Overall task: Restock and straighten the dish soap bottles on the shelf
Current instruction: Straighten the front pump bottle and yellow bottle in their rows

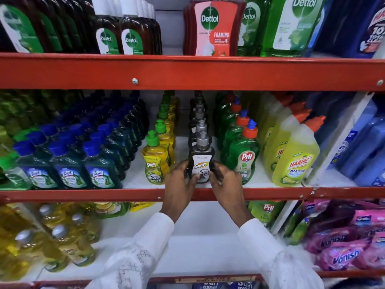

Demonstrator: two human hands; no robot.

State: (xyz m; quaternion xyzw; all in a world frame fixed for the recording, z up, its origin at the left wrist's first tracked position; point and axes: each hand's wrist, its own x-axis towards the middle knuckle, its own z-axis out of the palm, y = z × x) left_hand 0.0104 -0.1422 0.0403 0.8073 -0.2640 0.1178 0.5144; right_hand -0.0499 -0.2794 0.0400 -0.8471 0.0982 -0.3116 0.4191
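Observation:
A black Super dish soap bottle (pixel 201 158) with a grey cap stands upright at the front of the middle shelf (pixel 145 195). My left hand (pixel 180 183) grips its left side and my right hand (pixel 225 181) grips its right side. Behind it a row of the same black bottles (pixel 199 117) runs back into the shelf. To its left stands a row of yellow Super bottles (pixel 155 163) with green caps. On its right is a row of green Pril bottles (pixel 242 157) with orange caps.
Blue-capped Lizol bottles (pixel 68 163) fill the shelf's left side, and yellow Harpic bottles (pixel 291 159) stand at the right. Dettol bottles (pixel 210 28) line the shelf above. Below are yellow bottles (pixel 62 243) and pink Vanish packs (pixel 343 253).

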